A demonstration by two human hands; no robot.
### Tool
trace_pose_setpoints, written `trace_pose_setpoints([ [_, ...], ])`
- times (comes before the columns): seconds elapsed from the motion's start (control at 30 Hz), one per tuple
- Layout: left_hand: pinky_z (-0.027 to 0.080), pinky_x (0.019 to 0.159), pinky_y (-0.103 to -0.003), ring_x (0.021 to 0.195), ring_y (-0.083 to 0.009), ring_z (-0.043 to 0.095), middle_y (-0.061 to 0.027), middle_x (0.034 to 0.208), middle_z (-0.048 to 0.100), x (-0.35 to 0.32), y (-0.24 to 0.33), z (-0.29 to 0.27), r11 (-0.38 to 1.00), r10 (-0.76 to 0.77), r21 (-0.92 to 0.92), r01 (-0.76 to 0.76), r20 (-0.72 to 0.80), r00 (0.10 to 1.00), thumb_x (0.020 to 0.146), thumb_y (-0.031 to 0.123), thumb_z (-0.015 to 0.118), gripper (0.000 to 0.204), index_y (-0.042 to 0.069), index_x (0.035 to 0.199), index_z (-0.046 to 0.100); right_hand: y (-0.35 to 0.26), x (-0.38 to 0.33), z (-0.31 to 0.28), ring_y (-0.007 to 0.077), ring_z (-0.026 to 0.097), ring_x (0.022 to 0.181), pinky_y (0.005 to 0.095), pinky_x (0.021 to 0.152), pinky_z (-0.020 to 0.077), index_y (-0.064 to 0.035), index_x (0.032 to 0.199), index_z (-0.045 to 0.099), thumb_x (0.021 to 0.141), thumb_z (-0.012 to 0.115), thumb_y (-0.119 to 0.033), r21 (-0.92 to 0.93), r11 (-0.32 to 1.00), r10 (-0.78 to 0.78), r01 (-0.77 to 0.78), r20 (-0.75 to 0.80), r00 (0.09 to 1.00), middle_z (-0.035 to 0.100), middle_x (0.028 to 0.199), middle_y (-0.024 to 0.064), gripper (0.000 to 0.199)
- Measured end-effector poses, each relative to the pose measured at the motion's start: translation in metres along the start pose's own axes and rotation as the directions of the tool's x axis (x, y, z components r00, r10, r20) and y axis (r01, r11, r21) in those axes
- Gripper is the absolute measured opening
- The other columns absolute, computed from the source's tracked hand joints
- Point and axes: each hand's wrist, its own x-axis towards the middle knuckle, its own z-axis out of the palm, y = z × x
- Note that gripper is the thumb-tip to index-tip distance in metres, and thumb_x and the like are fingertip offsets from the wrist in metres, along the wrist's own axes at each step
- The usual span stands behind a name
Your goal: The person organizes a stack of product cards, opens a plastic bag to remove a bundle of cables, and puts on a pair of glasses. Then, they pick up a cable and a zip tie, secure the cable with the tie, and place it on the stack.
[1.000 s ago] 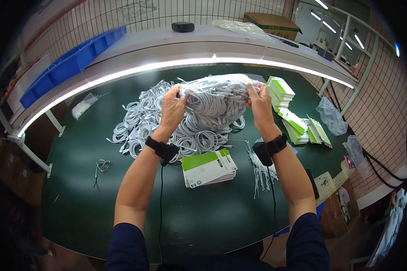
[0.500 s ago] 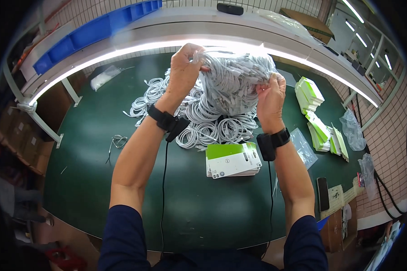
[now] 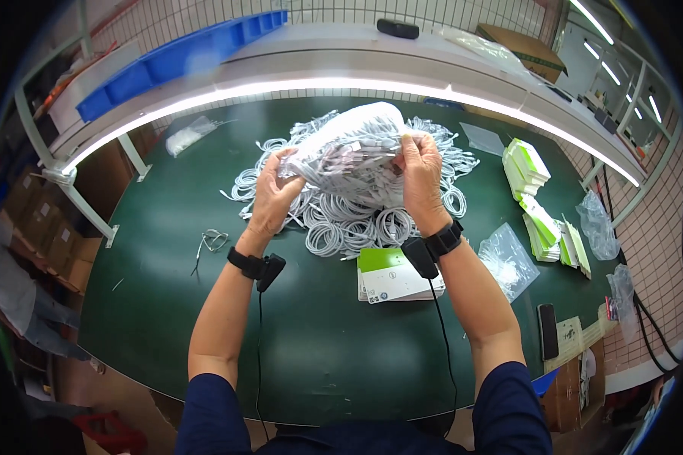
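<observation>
Between my hands hangs a clear plastic bag [image 3: 357,155] stuffed with white cables, held over a pile of coiled white cables [image 3: 341,227] on the green table. My left hand [image 3: 272,193] grips the bag's left side, thumb and fingers closed on the film. At its upper right edge, my right hand [image 3: 420,178] pinches the plastic. Glare washes out the top of the bag. Just in front of the pile lies a stack of white and green packaging cards [image 3: 398,277], partly covered by the device on my right wrist.
More green and white packages [image 3: 527,171] stand at the right, near a flat clear bag [image 3: 508,262]. A black phone [image 3: 547,331] lies by the right edge. Small scissors [image 3: 209,244] rest on the left. A lit shelf with a blue bin [image 3: 182,61] spans the back; a person stands far left.
The bag has tilted and come lower and nearer to me. My left hand has moved down and left, and my right hand slightly left, both keeping hold of the plastic.
</observation>
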Motion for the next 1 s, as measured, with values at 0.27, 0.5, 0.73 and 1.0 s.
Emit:
trace_pose_setpoints([
  [0.27, 0.056, 0.085, -0.029, 0.092, -0.0148, 0.065, -0.0129, 0.103, 0.066, -0.010, -0.005, 0.000, 0.985, -0.053, -0.161, 0.057, 0.030, 0.998, 0.095, 0.012, 0.059, 0.032, -0.005, 0.122, 0.056, -0.033, -0.009, -0.004, 0.0048, 0.049, 0.071, 0.0230, 0.063, 0.0464, -0.0059, 0.096, 0.054, 0.098, 0.054, -0.017, -0.227, 0.965, -0.142, 0.129, -0.042, 0.989, 0.053, 0.079, -0.0024, 0.012],
  [0.5, 0.057, 0.081, -0.028, 0.089, -0.0143, 0.066, -0.0096, 0.101, 0.067, -0.022, -0.009, 0.011, 0.937, -0.070, -0.345, 0.051, -0.043, 0.997, 0.094, 0.010, 0.062, 0.021, -0.005, 0.108, 0.063, -0.065, -0.010, 0.005, 0.0087, 0.053, 0.064, 0.0247, 0.059, 0.0439, -0.0003, 0.087, 0.056, 0.093, 0.058, -0.014, -0.385, 0.912, -0.144, 0.144, 0.029, 0.989, 0.057, 0.068, 0.0025, 0.015],
  [0.73, 0.056, 0.075, -0.026, 0.080, -0.0125, 0.065, -0.0074, 0.090, 0.067, -0.007, -0.010, 0.007, 0.992, 0.000, -0.125, -0.005, -0.038, 0.999, 0.092, 0.009, 0.063, 0.012, -0.003, 0.092, 0.062, -0.085, 0.012, -0.007, 0.0065, 0.050, 0.064, 0.0233, 0.058, 0.0414, -0.0013, 0.085, 0.059, 0.092, 0.058, -0.013, -0.588, 0.741, -0.313, 0.325, 0.126, 0.941, 0.058, 0.071, 0.0013, 0.014],
  [1.0, 0.053, 0.065, -0.025, 0.070, -0.0125, 0.063, -0.0055, 0.081, 0.063, 0.034, 0.037, 0.011, 0.776, 0.380, 0.546, -0.315, -0.007, 0.925, 0.091, 0.011, 0.063, 0.014, -0.001, 0.084, 0.060, -0.116, 0.030, -0.004, 0.0082, 0.055, 0.063, 0.0223, 0.057, 0.0439, -0.0012, 0.086, 0.058, 0.093, 0.058, -0.014, -0.415, 0.901, -0.159, 0.127, -0.043, 0.986, 0.060, 0.073, 0.0040, 0.014],
])
